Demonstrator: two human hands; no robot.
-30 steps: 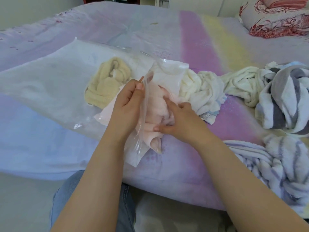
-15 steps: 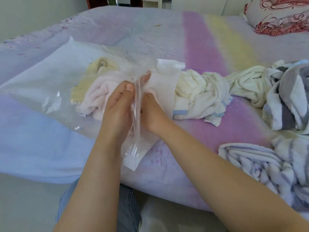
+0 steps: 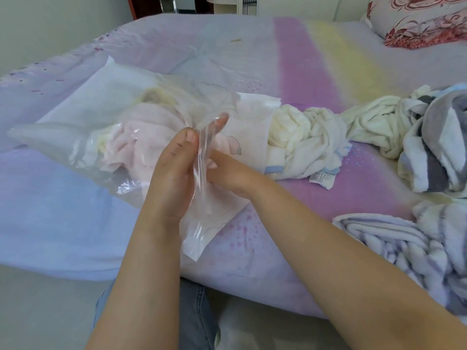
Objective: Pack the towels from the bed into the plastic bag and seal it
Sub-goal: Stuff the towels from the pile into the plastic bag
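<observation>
The plastic bag (image 3: 83, 137) lies on the bed (image 3: 252, 59), pink towel (image 3: 141, 140) inside. The left hand (image 3: 174, 173) pinches its mouth; the right hand (image 3: 227, 170) reaches inside, grip hidden. White towel's (image 3: 300, 147) label (image 3: 321, 176) is unreadable.

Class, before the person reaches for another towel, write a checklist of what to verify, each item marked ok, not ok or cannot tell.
1. Bag mouth held open: ok. The left hand grips the rim of the plastic bag.
2. Pink towel fully inside: ok, it shows through the film.
3. Right hand free: not ok, it is inside the bag mouth.
4. Room left in the bag: ok, its far end looks empty.
5. Next towel within reach: ok, the cream towel lies beside the mouth.
6. Seal strip clear of cloth: cannot tell, the rim is blurred.
</observation>
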